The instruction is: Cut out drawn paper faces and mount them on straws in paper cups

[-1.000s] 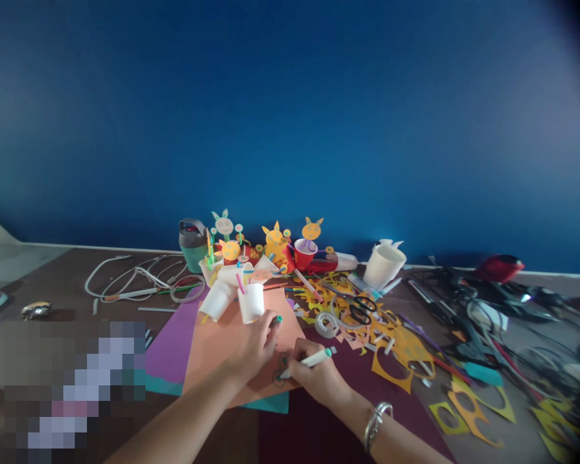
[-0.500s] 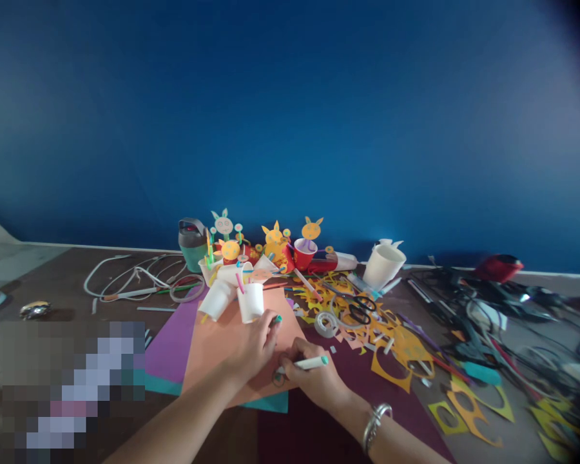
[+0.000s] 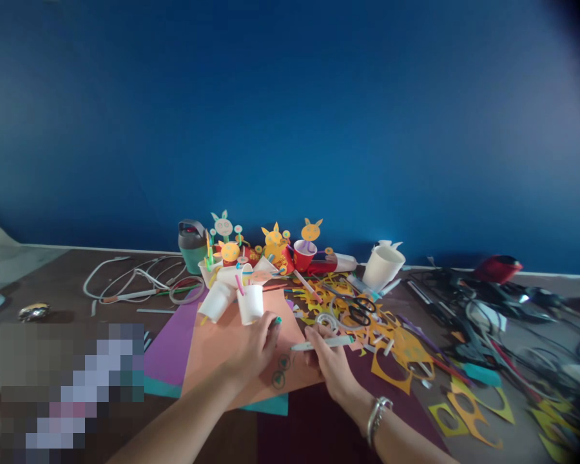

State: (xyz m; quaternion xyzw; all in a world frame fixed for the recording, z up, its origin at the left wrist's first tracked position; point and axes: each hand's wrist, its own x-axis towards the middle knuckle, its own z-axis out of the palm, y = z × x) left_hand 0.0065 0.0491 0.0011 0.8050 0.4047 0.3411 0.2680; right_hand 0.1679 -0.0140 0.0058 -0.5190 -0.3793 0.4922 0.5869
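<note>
My right hand [image 3: 329,359] is closed around a white marker [image 3: 321,343] with a green end, its tip pointing left just above the orange paper [image 3: 222,348]. Two small green-outlined circles [image 3: 279,379] with triangles inside are drawn near the paper's lower right. My left hand [image 3: 258,345] rests on the paper, its fingers closed on a green marker cap [image 3: 278,320]. Beyond the left hand stands a white paper cup [image 3: 250,305] with pink strips, and another white cup [image 3: 216,301] lies tilted beside it.
Yellow paper scraps [image 3: 391,335], black-handled scissors [image 3: 361,311] and a tape roll [image 3: 326,322] lie to the right. Rabbit-like paper figures [image 3: 273,240] in cups line the back near a blue wall. A green bottle [image 3: 192,250] stands behind; cables [image 3: 507,335] tangle far right.
My right hand has lifted the marker off the drawn circles and moved right and up, uncovering both circles with their triangles. My left hand stays in place.
</note>
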